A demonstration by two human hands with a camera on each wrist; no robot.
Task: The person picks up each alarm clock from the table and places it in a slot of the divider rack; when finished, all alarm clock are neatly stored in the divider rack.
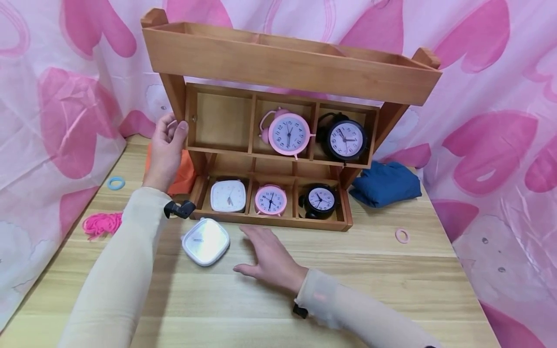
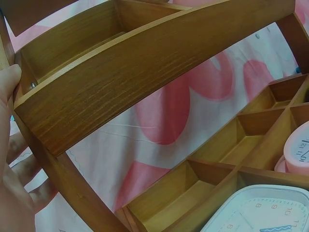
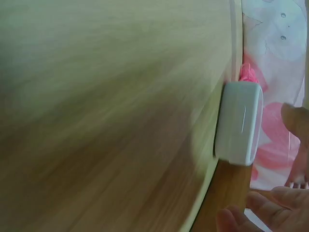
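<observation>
My left hand (image 1: 167, 150) grips the left side of a tiered wooden rack (image 1: 287, 63), its thumb at the end of the middle tray and its fingers behind the side post in the left wrist view. Over the table, my right hand (image 1: 274, 258) is held with fingers spread, holding nothing. Just left of it a white square alarm clock (image 1: 206, 242) lies face up. In the rack's middle tray sit a pink alarm clock (image 1: 289, 134) and a black one (image 1: 346, 140); its left compartment is bare. The bottom tray holds a white clock (image 1: 228, 196), a pink clock (image 1: 271, 200) and a black clock (image 1: 320, 199).
An orange cloth (image 1: 184, 174) lies behind my left forearm, with pink yarn (image 1: 102, 224) and a blue ring (image 1: 115, 183) farther left. To the rack's right are a dark blue cloth bundle (image 1: 387, 184) and a pink ring (image 1: 402, 236). Heart-patterned curtains (image 1: 483, 145) surround the table.
</observation>
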